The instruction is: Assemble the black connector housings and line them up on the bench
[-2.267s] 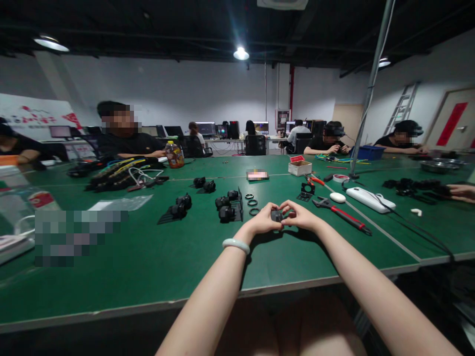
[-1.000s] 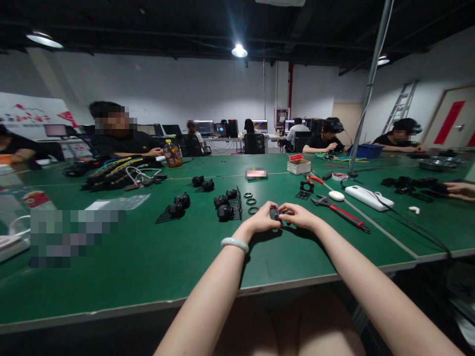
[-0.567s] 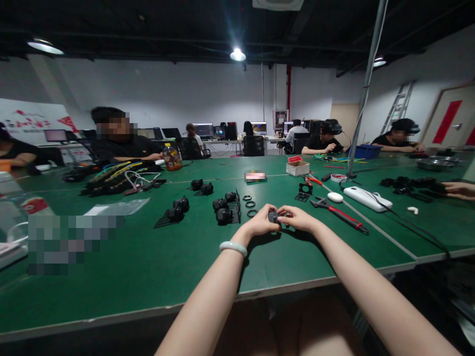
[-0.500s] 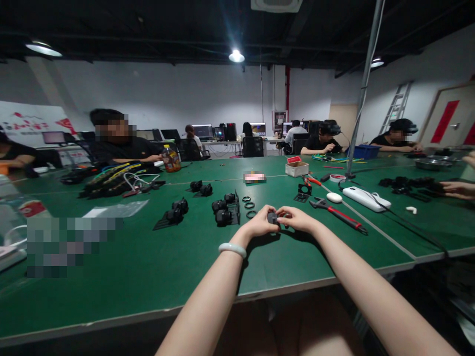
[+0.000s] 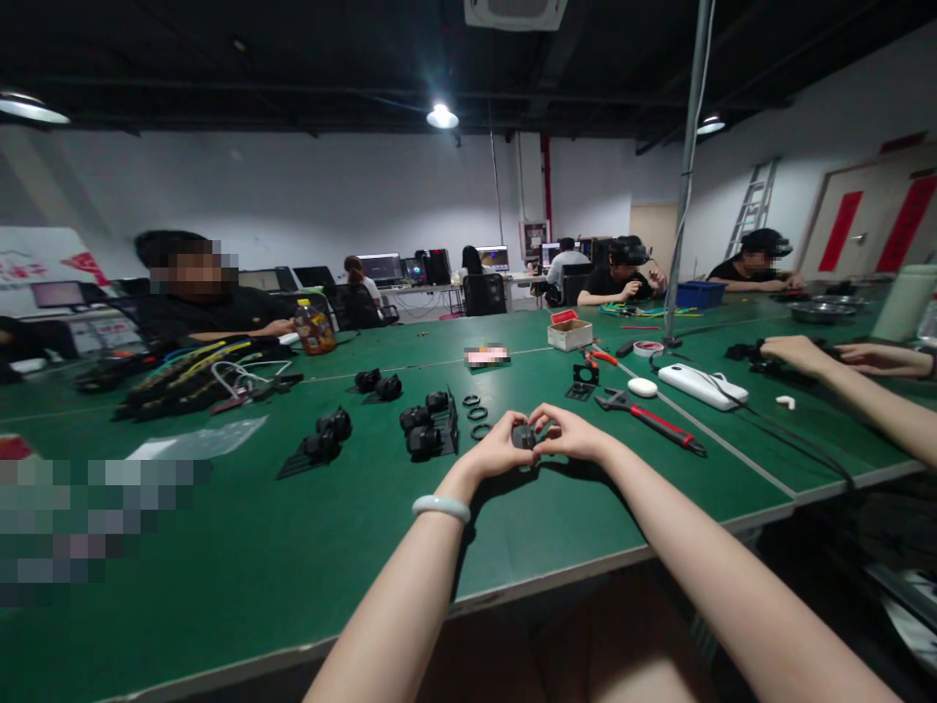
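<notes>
My left hand (image 5: 499, 445), with a pale bangle at the wrist, is closed around a small dark cylindrical part (image 5: 523, 436) just above the green table. My right hand (image 5: 575, 434) meets it from the other side, fingertips pinched against the same part, whose far side is hidden. Left of my hands lie several black rings (image 5: 478, 413) in a short row. Beyond them stand black knobbly assemblies on slotted plates (image 5: 428, 425), with more such assemblies (image 5: 322, 439) farther left. An adjustable wrench (image 5: 651, 420) with red-and-black handle lies to the right.
On the green table (image 5: 329, 576) are a black bracket (image 5: 584, 379), a white oval object (image 5: 642, 388), a white power bank (image 5: 703, 386) with a black cable, and a small box (image 5: 569, 334). A metal pole (image 5: 680, 195) rises behind. Another person's hands (image 5: 794, 353) handle black parts at right.
My view has turned slightly right, so the table items sit farther left. Both hands stay on the dark part, which shows a little differently. The neighbour's arm at right now shows more.
</notes>
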Demonstrator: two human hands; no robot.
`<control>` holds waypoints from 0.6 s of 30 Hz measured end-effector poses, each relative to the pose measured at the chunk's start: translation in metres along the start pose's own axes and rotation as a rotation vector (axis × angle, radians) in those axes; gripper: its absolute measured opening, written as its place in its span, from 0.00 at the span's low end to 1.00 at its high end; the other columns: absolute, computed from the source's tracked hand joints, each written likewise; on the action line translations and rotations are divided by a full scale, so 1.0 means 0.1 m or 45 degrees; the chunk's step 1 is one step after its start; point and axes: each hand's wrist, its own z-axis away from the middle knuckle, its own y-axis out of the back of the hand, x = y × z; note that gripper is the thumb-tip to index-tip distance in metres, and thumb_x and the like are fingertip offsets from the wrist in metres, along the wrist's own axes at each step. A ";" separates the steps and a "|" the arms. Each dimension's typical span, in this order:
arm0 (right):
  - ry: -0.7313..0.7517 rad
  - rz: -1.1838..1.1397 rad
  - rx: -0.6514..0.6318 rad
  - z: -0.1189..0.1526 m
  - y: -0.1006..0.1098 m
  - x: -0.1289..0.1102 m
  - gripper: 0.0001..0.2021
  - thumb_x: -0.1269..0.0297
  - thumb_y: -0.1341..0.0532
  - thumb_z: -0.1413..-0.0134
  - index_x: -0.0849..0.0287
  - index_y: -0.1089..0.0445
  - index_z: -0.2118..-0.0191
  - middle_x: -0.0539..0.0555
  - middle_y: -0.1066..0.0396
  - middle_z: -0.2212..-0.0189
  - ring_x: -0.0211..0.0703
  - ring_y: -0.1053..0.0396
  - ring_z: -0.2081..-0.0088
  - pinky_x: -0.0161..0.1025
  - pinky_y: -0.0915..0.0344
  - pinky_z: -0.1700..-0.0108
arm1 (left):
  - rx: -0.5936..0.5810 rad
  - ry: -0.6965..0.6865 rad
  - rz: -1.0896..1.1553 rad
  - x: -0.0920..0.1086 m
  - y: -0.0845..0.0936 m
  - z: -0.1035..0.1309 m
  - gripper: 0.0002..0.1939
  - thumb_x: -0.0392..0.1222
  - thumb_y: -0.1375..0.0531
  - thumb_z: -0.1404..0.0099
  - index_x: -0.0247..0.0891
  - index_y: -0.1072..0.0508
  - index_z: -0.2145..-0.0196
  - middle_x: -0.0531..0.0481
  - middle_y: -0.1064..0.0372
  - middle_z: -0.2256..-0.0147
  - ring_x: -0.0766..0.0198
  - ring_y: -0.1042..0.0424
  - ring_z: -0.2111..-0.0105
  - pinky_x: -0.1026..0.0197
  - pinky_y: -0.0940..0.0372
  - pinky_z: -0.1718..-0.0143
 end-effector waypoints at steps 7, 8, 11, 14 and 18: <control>-0.038 0.007 0.026 -0.01 -0.01 0.03 0.19 0.67 0.38 0.68 0.59 0.40 0.64 0.49 0.41 0.70 0.34 0.40 0.69 0.33 0.41 0.67 | -0.019 0.019 0.045 0.00 -0.01 0.00 0.23 0.36 0.41 0.58 0.35 0.44 0.63 0.54 0.43 0.70 0.71 0.42 0.72 0.68 0.44 0.74; -0.043 0.005 0.026 -0.02 -0.01 0.04 0.19 0.67 0.39 0.68 0.59 0.40 0.63 0.49 0.41 0.70 0.33 0.40 0.69 0.33 0.41 0.67 | -0.020 0.020 0.037 0.01 0.00 0.00 0.23 0.36 0.41 0.58 0.36 0.44 0.62 0.54 0.43 0.70 0.71 0.42 0.72 0.68 0.44 0.74; -0.050 0.015 0.027 -0.01 -0.01 0.05 0.19 0.67 0.39 0.67 0.59 0.39 0.63 0.50 0.41 0.69 0.33 0.40 0.70 0.33 0.40 0.67 | -0.017 0.009 0.018 0.02 0.00 0.02 0.23 0.35 0.42 0.58 0.36 0.44 0.62 0.53 0.43 0.70 0.71 0.42 0.72 0.68 0.44 0.73; -0.062 0.025 0.023 -0.01 -0.01 0.05 0.19 0.66 0.39 0.66 0.59 0.40 0.62 0.51 0.40 0.68 0.33 0.40 0.70 0.33 0.40 0.68 | -0.001 0.003 -0.009 0.02 0.00 0.02 0.24 0.35 0.41 0.59 0.35 0.44 0.62 0.53 0.43 0.69 0.70 0.42 0.72 0.68 0.44 0.73; -0.074 0.042 0.000 0.00 -0.01 0.06 0.18 0.64 0.41 0.63 0.60 0.40 0.61 0.52 0.39 0.68 0.33 0.39 0.71 0.33 0.40 0.68 | 0.008 0.012 -0.032 -0.01 0.00 0.01 0.24 0.35 0.41 0.59 0.35 0.44 0.62 0.53 0.43 0.70 0.70 0.41 0.72 0.68 0.44 0.75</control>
